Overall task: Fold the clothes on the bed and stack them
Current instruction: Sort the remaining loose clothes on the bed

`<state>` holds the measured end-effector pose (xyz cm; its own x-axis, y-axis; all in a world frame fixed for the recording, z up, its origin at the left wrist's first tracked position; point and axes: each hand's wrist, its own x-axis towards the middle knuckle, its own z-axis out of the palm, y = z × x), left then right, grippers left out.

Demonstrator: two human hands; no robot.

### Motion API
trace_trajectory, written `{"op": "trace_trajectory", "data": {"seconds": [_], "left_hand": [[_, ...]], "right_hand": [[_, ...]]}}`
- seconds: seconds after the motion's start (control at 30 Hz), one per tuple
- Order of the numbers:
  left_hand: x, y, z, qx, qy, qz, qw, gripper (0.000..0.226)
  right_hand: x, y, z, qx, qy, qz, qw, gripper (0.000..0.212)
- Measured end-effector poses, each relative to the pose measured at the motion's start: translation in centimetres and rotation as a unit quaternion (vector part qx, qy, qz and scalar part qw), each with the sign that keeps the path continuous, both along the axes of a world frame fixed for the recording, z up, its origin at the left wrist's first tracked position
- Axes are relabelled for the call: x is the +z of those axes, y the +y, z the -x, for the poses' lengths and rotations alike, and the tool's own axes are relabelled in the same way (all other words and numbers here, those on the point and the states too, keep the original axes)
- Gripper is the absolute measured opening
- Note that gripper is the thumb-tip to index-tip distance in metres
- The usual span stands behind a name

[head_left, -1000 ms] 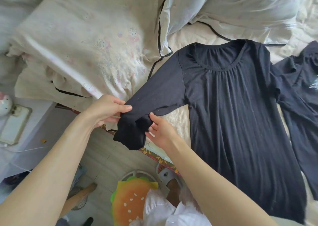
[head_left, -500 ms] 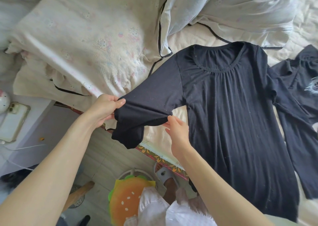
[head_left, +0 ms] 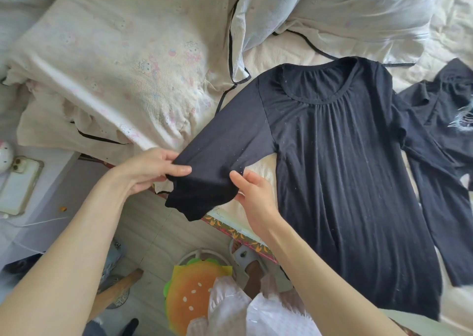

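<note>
A black long-sleeved top (head_left: 353, 182) lies spread face-up on the bed (head_left: 286, 51), neckline toward 12 o'clock and hem toward 5 o'clock, filling the middle and right of the view. One sleeve (head_left: 225, 151) stretches from the shoulder down toward 8 o'clock, lifted off the mattress edge, and both hands meet it near the cuff. The left hand (head_left: 151, 169) pinches the upper edge of the sleeve between thumb and curled fingers; the right hand (head_left: 253, 195), at 3 o'clock of the left one, holds the lower edge with thumb on top and fingers tucked under the fabric. The cuff end hangs folded below and between them, over the floor. The top is thin, matte knit with fine gathers under a round banded neckline and specks of lint. A second dark garment (head_left: 448, 110) lies at 3 o'clock, touching the other sleeve, with a pale feathery print; no readable writing shows. Crumpled cream bedding (head_left: 115, 74) with faint cartoon prints and black piping sits at 10 o'clock. A phone (head_left: 20, 184) in a clear case rests on a white bench at 9 o'clock, and a burger-shaped cushion (head_left: 192, 294) sits at 6 o'clock
</note>
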<state>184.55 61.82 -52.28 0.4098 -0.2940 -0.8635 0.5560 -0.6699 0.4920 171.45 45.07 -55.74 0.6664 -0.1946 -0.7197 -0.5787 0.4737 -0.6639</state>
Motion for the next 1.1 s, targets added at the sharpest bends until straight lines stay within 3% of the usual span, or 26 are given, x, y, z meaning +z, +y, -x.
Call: {"op": "trace_trajectory", "data": {"seconds": [0.1, 0.17, 0.3, 0.43, 0.57, 0.67, 0.83, 0.93, 1.03, 1.1], "left_hand": [[-1.5, 1.2, 1.9, -0.059, 0.008, -0.055, 0.997, 0.019], [-2.3, 1.9, 3.0, -0.051, -0.013, -0.045, 0.998, 0.027], [-2.2, 2.7, 3.4, 0.062, -0.103, 0.039, 0.992, 0.022], [-0.5, 1.7, 2.5, 0.131, -0.256, 0.019, 0.958, 0.017], [3.2, -2.0, 1.6, 0.082, -0.374, 0.007, 0.924, 0.017], [6.0, -6.9, 2.0, 0.029, -0.414, -0.001, 0.910, 0.015], [7.2, -18.3, 4.8, -0.039, -0.420, 0.056, 0.905, 0.012], [5.4, -25.0, 7.6, -0.131, -0.334, 0.092, 0.929, 0.027], [1.5, -28.1, 10.7, -0.236, -0.258, 0.074, 0.934, 0.032], [-1.3, -27.8, 11.8, -0.239, -0.273, 0.026, 0.932, 0.042]], "right_hand": [[0.0, -0.4, 0.1, -0.026, -0.007, -0.048, 0.998, 0.034], [-0.2, -0.7, 0.2, -0.047, 0.000, -0.074, 0.996, 0.025], [-0.4, -0.7, 0.4, -0.073, 0.056, -0.104, 0.990, 0.021], [0.0, -0.4, 0.3, -0.074, 0.072, -0.161, 0.982, 0.014], [1.4, -1.7, -0.1, -0.092, 0.036, -0.222, 0.970, 0.009], [2.8, -4.3, 0.6, -0.089, 0.025, -0.177, 0.980, 0.011], [3.9, -10.7, 4.8, -0.137, 0.012, -0.118, 0.983, 0.015], [3.3, -15.8, 7.7, -0.183, 0.039, -0.128, 0.974, 0.027], [1.2, -20.2, 10.1, -0.181, 0.091, -0.084, 0.976, 0.033], [-0.5, -22.3, 11.2, -0.150, 0.131, -0.028, 0.979, 0.034]]}}
